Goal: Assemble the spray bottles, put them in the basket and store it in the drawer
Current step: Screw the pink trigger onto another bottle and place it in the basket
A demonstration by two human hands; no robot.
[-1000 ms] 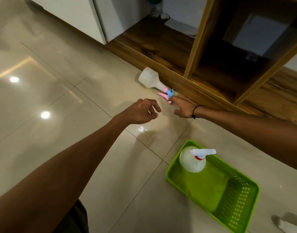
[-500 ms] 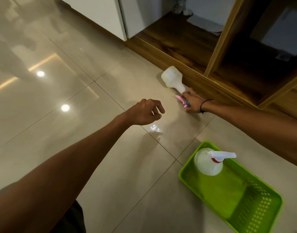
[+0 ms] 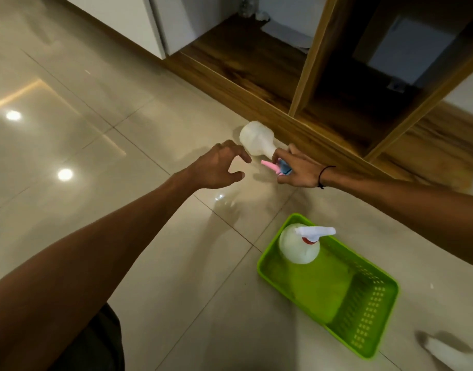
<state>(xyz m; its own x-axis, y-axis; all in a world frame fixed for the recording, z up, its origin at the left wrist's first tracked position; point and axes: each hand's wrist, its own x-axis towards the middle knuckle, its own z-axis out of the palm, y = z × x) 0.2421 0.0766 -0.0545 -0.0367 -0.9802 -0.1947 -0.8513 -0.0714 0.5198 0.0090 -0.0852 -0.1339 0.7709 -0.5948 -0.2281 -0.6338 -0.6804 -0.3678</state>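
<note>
Our right hand (image 3: 297,170) is wrapped around the pink and blue spray head (image 3: 277,167) of the second bottle (image 3: 256,141), which lies tipped on its side on the tiled floor (image 3: 123,236), close to the wooden cabinet (image 3: 337,76). Our left hand (image 3: 219,167) hangs just beside the bottle's neck with fingers spread and curved, holding nothing. We judge the step in hand to be picking this bottle up and making sure its head is screwed tight. To do it well, we should let the left hand cup the wide white body so the bottle cannot roll, then lift with both hands and twist the head with the right until it seats firmly. Nearer to us, the green basket (image 3: 364,317) sits on the floor with one finished bottle (image 3: 297,249) standing upright in its far corner, white trigger on top. There is plenty of free room beside it for this one, set upright.
</note>
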